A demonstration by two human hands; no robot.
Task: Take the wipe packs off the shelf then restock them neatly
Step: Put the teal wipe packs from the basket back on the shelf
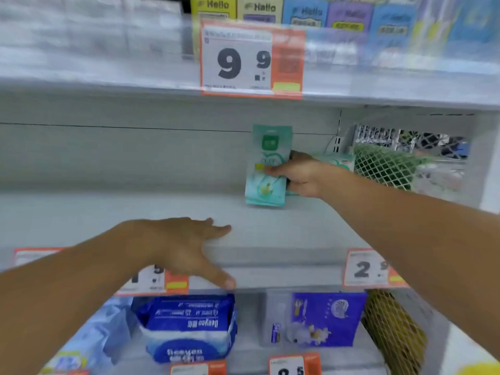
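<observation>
The wipe pack [266,166] stands on the shelf [135,212], under the big price tag [251,60], left of the net bag [384,166].

Two bare, sleeveless forearms [405,212]

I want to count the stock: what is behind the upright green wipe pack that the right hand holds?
Behind the upright wipe pack, a second similar pack lies partly visible past the right hand. The hand and front pack cover the rest, so more packs cannot be confirmed.

Right hand [296,175] grips upright wipe pack [267,163] on shelf [135,217].
</observation>
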